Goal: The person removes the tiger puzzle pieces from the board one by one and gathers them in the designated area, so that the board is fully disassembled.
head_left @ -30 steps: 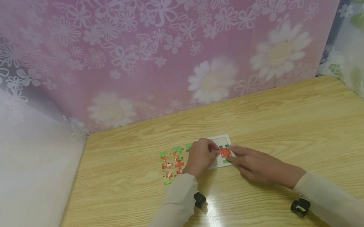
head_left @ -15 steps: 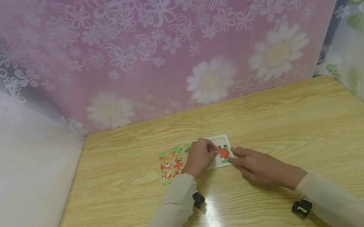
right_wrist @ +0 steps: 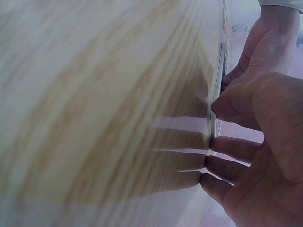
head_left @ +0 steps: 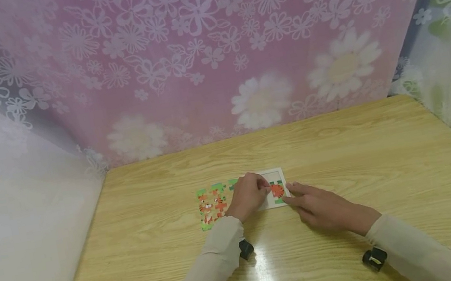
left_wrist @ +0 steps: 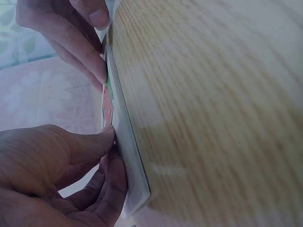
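A white puzzle tray [head_left: 265, 205] lies flat on the table; joined orange and green puzzle pieces [head_left: 278, 191] sit in its right part. Over the tray, my left hand [head_left: 248, 196] pinches a puzzle piece between thumb and fingers, at the left edge of those joined pieces. That piece is mostly hidden, and in the left wrist view the thumb and fingers [left_wrist: 113, 179] meet low over the tray. At the tray's right edge, my right hand [head_left: 326, 205] touches the rim with its fingers extended. The right wrist view shows its fingertips [right_wrist: 215, 182] at table level.
Left of the tray, several loose puzzle pieces [head_left: 212, 207] with a tiger's face lie on the wooden table [head_left: 139, 269]. A green piece [head_left: 232, 183] lies partly behind my left hand. Flowered cloth [head_left: 177, 69] hangs at the table's back edge.
My right fingers have drawn back slightly from over the orange pieces to the tray's right edge. The left hand stays in nearly the same place, still pinching.
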A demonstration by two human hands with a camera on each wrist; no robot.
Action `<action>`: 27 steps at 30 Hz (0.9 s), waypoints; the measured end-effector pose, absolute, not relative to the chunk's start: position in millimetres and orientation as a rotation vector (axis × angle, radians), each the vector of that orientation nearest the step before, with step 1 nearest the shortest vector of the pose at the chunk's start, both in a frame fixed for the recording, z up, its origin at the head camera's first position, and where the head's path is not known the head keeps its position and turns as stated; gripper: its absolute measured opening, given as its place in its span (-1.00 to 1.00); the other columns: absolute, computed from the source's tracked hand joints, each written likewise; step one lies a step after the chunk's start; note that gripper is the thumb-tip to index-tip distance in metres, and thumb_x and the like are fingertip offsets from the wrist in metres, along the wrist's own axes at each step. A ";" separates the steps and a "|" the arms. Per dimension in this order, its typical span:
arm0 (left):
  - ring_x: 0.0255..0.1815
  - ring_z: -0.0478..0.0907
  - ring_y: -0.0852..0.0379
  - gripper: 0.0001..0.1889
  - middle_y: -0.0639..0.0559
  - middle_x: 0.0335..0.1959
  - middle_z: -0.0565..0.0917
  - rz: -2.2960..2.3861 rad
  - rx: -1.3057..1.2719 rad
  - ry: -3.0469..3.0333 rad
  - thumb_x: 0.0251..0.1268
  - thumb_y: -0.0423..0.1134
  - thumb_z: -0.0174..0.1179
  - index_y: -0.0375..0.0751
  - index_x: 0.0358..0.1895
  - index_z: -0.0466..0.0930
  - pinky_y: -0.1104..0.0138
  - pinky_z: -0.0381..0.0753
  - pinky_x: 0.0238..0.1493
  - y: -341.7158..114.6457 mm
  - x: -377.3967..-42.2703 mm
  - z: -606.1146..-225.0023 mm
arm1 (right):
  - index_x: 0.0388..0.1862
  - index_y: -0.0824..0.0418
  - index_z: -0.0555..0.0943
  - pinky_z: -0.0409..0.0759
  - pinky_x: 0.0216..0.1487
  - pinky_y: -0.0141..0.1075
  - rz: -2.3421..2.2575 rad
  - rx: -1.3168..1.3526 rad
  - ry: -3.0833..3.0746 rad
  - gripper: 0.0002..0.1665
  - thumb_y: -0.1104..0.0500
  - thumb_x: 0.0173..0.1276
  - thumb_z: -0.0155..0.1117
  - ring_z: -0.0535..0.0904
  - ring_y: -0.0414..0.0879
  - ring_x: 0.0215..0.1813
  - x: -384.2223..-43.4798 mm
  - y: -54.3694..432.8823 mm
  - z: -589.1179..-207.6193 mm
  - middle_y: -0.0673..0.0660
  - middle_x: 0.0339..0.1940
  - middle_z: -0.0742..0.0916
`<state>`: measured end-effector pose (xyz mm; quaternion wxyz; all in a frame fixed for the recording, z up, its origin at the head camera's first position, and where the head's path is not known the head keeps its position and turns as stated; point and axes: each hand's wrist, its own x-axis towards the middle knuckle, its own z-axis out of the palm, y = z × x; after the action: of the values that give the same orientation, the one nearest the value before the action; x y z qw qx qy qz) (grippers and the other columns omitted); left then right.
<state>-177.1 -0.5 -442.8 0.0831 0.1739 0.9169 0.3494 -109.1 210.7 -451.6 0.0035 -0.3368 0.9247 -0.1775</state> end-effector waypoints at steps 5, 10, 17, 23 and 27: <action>-0.50 0.50 0.25 -0.90 0.12 -0.48 0.66 1.055 0.529 2.741 0.38 -0.34 0.32 -0.21 -0.33 0.77 0.42 0.46 -0.45 -0.7 -175.6 -441.8 | 0.29 0.43 0.56 0.46 0.30 0.11 -0.547 -1.061 2.901 -0.57 0.33 0.49 0.17 0.38 0.37 0.41 -107.9 210.3 -449.8 0.49 0.41 0.45; -0.51 0.49 0.25 -0.90 0.13 -0.49 0.65 1.056 0.521 2.737 0.39 -0.33 0.32 -0.21 -0.32 0.77 0.42 0.45 -0.46 -0.7 -175.9 -441.4 | 0.27 0.45 0.57 0.48 0.28 0.09 -0.545 -1.108 2.907 -0.58 0.35 0.47 0.18 0.41 0.36 0.40 -108.9 210.2 -449.5 0.49 0.38 0.46; -0.48 0.52 0.25 -0.91 0.12 -0.46 0.67 1.066 0.481 2.720 0.38 -0.33 0.32 -0.20 -0.31 0.77 0.40 0.50 -0.43 -1.2 -177.8 -443.1 | 0.27 0.44 0.57 0.47 0.29 0.10 -0.539 -1.093 2.904 -0.58 0.34 0.48 0.18 0.39 0.37 0.40 -109.5 209.9 -449.4 0.50 0.39 0.45; -0.45 0.54 0.27 -0.92 0.15 -0.45 0.67 1.069 0.450 2.719 0.37 -0.30 0.35 -0.17 -0.31 0.78 0.40 0.53 -0.39 -1.4 -179.6 -444.1 | 0.26 0.44 0.59 0.46 0.29 0.12 -0.554 -1.084 2.899 -0.59 0.36 0.47 0.18 0.39 0.39 0.40 -108.7 208.9 -446.9 0.52 0.38 0.46; -0.44 0.54 0.26 -0.92 0.16 -0.45 0.67 1.114 0.438 2.709 0.36 -0.27 0.36 -0.15 -0.31 0.77 0.38 0.53 -0.37 -2.1 -178.7 -444.0 | 0.26 0.43 0.59 0.45 0.30 0.13 -0.538 -1.065 2.896 -0.59 0.34 0.49 0.18 0.38 0.39 0.41 -108.8 208.7 -448.1 0.51 0.39 0.45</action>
<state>-178.7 -2.1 -444.0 0.0900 0.1473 0.9109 0.3748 -108.8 208.7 -448.1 0.0046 -0.3399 0.9246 -0.1716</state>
